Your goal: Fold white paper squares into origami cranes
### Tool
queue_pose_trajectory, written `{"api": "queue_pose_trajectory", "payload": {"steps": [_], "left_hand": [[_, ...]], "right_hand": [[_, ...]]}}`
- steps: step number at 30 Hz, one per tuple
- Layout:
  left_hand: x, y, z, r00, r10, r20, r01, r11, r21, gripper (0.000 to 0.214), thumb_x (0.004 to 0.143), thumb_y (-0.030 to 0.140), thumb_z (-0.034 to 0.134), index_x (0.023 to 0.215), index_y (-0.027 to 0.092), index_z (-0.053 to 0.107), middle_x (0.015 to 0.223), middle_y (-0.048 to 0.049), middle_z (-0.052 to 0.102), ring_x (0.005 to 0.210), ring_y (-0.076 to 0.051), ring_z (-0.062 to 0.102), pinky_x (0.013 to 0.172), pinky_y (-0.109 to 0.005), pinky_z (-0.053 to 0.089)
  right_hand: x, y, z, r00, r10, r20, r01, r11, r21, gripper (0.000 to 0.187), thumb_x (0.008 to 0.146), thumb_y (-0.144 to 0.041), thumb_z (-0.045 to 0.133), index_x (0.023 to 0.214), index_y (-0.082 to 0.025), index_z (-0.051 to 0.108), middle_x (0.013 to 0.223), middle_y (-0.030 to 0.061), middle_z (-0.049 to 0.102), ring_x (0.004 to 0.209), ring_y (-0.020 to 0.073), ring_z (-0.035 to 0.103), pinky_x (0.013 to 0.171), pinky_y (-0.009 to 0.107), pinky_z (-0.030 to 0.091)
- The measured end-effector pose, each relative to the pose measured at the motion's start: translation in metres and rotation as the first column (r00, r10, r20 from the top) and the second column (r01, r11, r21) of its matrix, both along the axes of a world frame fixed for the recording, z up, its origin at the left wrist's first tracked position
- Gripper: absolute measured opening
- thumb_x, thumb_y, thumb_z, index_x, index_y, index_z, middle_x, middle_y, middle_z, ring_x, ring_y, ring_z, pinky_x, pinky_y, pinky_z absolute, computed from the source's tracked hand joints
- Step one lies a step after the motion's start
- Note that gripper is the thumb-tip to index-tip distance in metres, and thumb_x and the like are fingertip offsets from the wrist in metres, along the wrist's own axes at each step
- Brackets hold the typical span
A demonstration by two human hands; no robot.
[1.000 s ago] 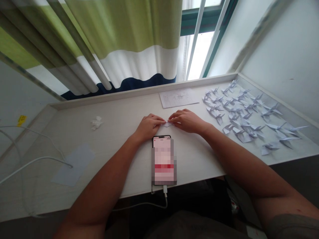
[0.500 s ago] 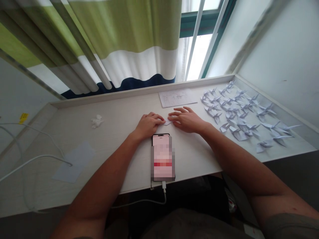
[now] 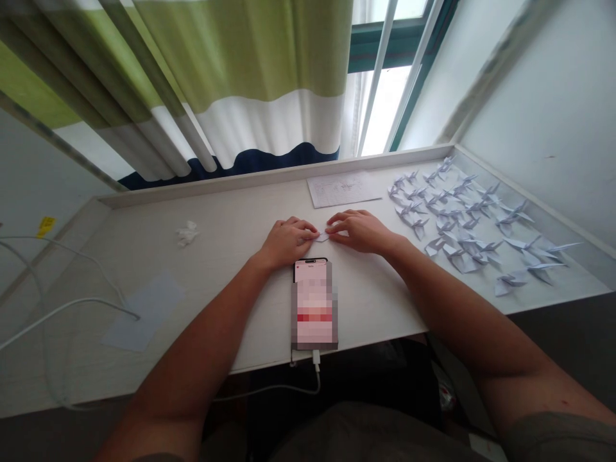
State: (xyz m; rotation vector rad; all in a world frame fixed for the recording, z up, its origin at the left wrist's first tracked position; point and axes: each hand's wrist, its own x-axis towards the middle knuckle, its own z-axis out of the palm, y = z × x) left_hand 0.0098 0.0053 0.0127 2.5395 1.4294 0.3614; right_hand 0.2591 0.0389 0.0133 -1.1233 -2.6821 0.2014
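A small folded piece of white paper (image 3: 322, 237) lies on the white desk (image 3: 375, 289), between my two hands. My left hand (image 3: 289, 241) has its fingers closed on the paper's left side. From the right, my right hand (image 3: 359, 231) pinches the paper's other side between thumb and fingers. The finer folds are too small to make out. Just below the hands lies a phone (image 3: 315, 305) with a lit, partly blurred screen, and a white charging cable (image 3: 316, 362) is plugged into its lower end.
Several folded paper cranes (image 3: 462, 218) crowd the desk's right side. A printed sheet (image 3: 342, 190) lies behind my hands. At left are a crumpled tissue (image 3: 187, 234), a flat paper sheet (image 3: 144, 314) and white cables (image 3: 72, 307). A raised ledge (image 3: 231, 179) borders the desk's back.
My right hand's fingers, more spread before, have drawn in closer around the paper's right side. My left hand stays in nearly the same place.
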Motion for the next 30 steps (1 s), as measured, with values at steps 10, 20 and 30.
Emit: {"api": "queue_pose_trajectory", "payload": {"steps": [10, 20, 30], "left_hand": [[-0.001, 0.005, -0.004, 0.994, 0.002, 0.105, 0.000, 1.000, -0.013, 0.026, 0.103, 0.040, 0.062, 0.113, 0.032, 0.085, 0.127, -0.0032, 0.080, 0.122, -0.029, 0.063, 0.106, -0.051, 0.044], [0.000, 0.008, -0.009, 0.972, -0.014, 0.236, 0.014, 1.000, 0.005, 0.016, 0.098, 0.035, 0.070, 0.099, 0.029, 0.085, 0.117, -0.0039, 0.083, 0.115, -0.028, 0.068, 0.107, -0.049, 0.046], [0.008, 0.009, -0.016, 0.897, 0.177, 0.404, -0.155, 0.984, -0.086, 0.018, 0.091, 0.033, 0.075, 0.106, 0.026, 0.081, 0.107, -0.0037, 0.083, 0.108, -0.027, 0.071, 0.105, -0.045, 0.053]], "right_hand": [[-0.008, 0.000, -0.003, 0.983, 0.155, -0.100, -0.157, 0.988, -0.005, 0.022, 0.107, -0.030, 0.063, 0.110, -0.027, 0.084, 0.123, 0.0071, 0.081, 0.114, 0.0269, 0.069, 0.104, 0.046, 0.047], [-0.010, 0.006, -0.011, 0.951, 0.129, -0.280, -0.163, 0.981, -0.102, 0.023, 0.104, -0.030, 0.062, 0.100, -0.023, 0.084, 0.114, 0.0095, 0.081, 0.105, 0.0281, 0.068, 0.098, 0.046, 0.053], [-0.020, 0.005, -0.014, 0.871, -0.147, -0.469, 0.011, 0.960, -0.280, 0.012, 0.086, -0.017, 0.071, 0.084, -0.022, 0.082, 0.099, 0.0071, 0.080, 0.095, 0.0247, 0.073, 0.093, 0.041, 0.057]]}}
